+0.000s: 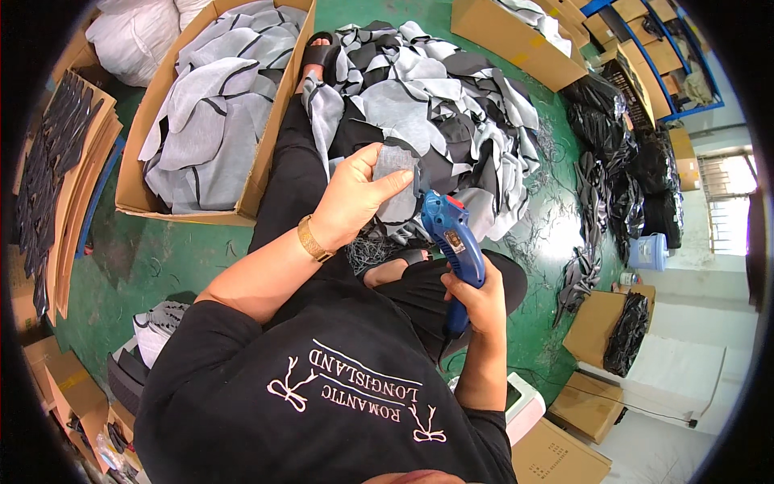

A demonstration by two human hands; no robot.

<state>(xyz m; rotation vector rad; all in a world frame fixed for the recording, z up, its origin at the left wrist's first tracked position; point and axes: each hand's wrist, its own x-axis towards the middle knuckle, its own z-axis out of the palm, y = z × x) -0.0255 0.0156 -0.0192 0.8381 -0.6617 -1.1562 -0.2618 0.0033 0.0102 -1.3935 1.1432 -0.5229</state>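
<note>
My left hand (pixel 351 196) pinches a small grey fabric piece (pixel 393 192) with dark edging, thumb on its face and fingers behind. Wrapped around the handle of a blue handheld power tool (pixel 461 252) is my right hand (pixel 481 300). The tool has a red part near its head, which is close to the right edge of the fabric piece; whether they touch is hard to tell. Beyond my hands, a large heap of grey and black fabric pieces (pixel 403 109) lies on the floor between my legs.
To the left stands an open cardboard box (pixel 270 165) full of grey fabric pieces. Dark scraps and threads (pixel 371 252) litter the green floor (pixel 189 262). Black plastic bags (pixel 601 121), a blue bucket (pixel 647 252) and another cardboard box (pixel 524 50) are on the right.
</note>
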